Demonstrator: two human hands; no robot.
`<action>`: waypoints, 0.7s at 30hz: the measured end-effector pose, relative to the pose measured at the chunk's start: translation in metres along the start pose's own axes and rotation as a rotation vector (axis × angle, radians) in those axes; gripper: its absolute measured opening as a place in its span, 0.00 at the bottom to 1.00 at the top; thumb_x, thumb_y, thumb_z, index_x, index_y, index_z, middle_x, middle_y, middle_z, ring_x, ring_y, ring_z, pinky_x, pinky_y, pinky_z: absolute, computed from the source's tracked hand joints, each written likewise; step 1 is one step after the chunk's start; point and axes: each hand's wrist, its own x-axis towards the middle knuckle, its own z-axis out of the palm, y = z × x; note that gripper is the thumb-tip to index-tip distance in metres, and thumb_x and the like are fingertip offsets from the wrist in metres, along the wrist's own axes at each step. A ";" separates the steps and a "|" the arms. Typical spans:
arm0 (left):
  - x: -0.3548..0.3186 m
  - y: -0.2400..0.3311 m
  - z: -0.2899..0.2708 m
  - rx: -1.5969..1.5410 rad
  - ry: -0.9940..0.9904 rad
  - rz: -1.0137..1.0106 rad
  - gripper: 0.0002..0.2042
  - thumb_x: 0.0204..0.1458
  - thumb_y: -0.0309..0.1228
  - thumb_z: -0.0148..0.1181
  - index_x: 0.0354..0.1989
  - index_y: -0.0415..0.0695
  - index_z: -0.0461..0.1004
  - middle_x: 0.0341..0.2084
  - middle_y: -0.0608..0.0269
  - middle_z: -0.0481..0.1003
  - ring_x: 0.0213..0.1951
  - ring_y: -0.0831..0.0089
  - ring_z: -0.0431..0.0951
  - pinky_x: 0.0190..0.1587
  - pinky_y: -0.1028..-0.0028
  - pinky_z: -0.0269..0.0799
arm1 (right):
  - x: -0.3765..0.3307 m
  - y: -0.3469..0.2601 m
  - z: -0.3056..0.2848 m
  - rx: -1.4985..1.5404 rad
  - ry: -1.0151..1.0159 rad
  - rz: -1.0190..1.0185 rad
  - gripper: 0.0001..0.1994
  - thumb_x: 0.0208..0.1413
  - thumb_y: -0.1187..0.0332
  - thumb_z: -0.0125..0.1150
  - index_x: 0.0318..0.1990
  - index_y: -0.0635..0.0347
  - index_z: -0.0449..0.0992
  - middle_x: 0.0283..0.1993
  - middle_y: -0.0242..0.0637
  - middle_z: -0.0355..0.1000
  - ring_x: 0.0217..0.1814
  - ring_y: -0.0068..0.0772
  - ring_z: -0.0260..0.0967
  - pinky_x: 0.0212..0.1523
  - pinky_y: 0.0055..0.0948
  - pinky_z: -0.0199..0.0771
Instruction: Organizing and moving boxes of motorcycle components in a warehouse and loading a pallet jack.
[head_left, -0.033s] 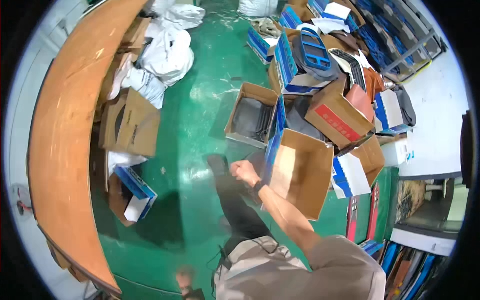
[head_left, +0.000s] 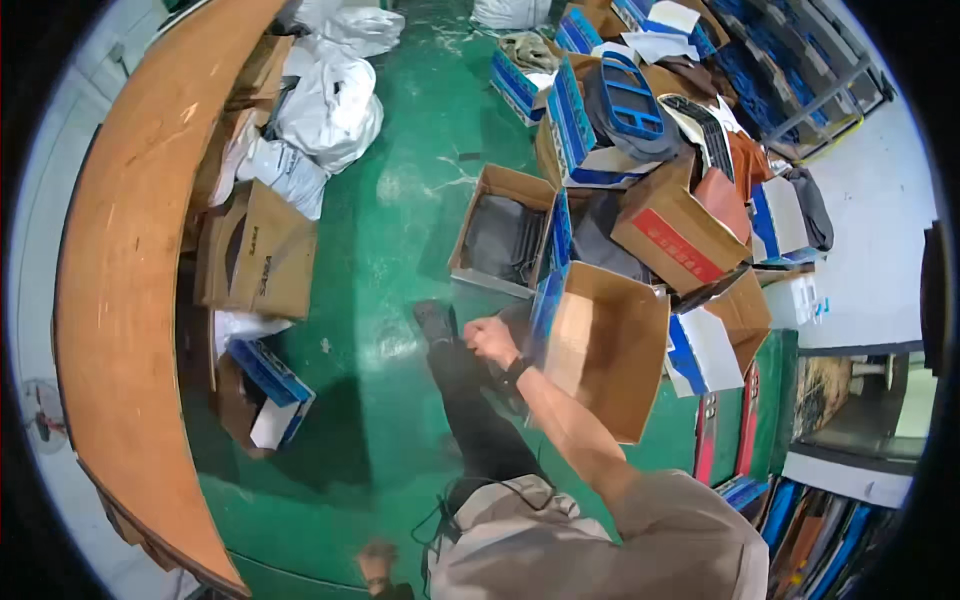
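Note:
My right hand [head_left: 491, 342] is curled into a fist in front of me, with nothing showing in it and a dark band at its wrist. Close to its right stands an open cardboard box [head_left: 625, 335] with a blue side flap; its visible inside is bare. Just beyond the hand is a smaller open box [head_left: 470, 235] holding dark grey folded pieces [head_left: 500, 235]. My left hand [head_left: 377, 562] hangs low near the bottom edge, away from any box; motion blur hides how its fingers are set.
An orange-brown tabletop [head_left: 130, 300] runs along the left. Beside it are a brown carton [head_left: 265, 255], a blue-and-white box [head_left: 270, 395] and white sacks [head_left: 325, 110]. More boxes, one topped by a blue plastic frame [head_left: 630, 100], crowd the right. Green floor [head_left: 410, 200] lies between.
My left hand has shifted slightly at the bottom edge. My right fist stays almost in the same place, and the surroundings shift only slightly in the picture.

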 end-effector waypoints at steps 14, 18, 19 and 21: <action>0.153 0.292 0.103 0.212 0.034 -0.471 0.17 0.56 0.28 0.54 0.54 0.43 0.69 0.54 0.51 0.68 0.50 0.61 0.71 0.52 0.63 0.69 | 0.484 0.180 -0.064 -0.804 0.362 0.216 0.18 0.46 0.58 0.61 0.39 0.63 0.73 0.41 0.51 0.73 0.47 0.51 0.70 0.45 0.42 0.73; 0.243 0.373 0.136 0.346 -0.011 -0.466 0.17 0.56 0.29 0.54 0.54 0.42 0.69 0.54 0.51 0.68 0.50 0.62 0.72 0.52 0.63 0.69 | 0.566 0.207 -0.067 -0.911 0.490 0.216 0.37 0.45 0.54 0.65 0.60 0.64 0.59 0.61 0.51 0.58 0.64 0.54 0.54 0.56 0.49 0.64; 0.263 0.390 0.141 0.379 -0.017 -0.463 0.17 0.56 0.29 0.54 0.54 0.42 0.69 0.54 0.51 0.68 0.49 0.62 0.72 0.52 0.64 0.69 | 0.586 0.209 -0.061 -0.980 0.495 0.235 0.40 0.45 0.53 0.66 0.62 0.63 0.57 0.62 0.51 0.56 0.64 0.53 0.53 0.56 0.51 0.63; 0.291 0.418 0.145 0.438 -0.020 -0.455 0.17 0.56 0.30 0.54 0.54 0.42 0.69 0.53 0.52 0.68 0.49 0.62 0.72 0.52 0.64 0.69 | 0.616 0.215 -0.044 -1.125 0.387 0.341 0.48 0.43 0.46 0.66 0.66 0.63 0.51 0.64 0.51 0.52 0.63 0.50 0.53 0.56 0.47 0.61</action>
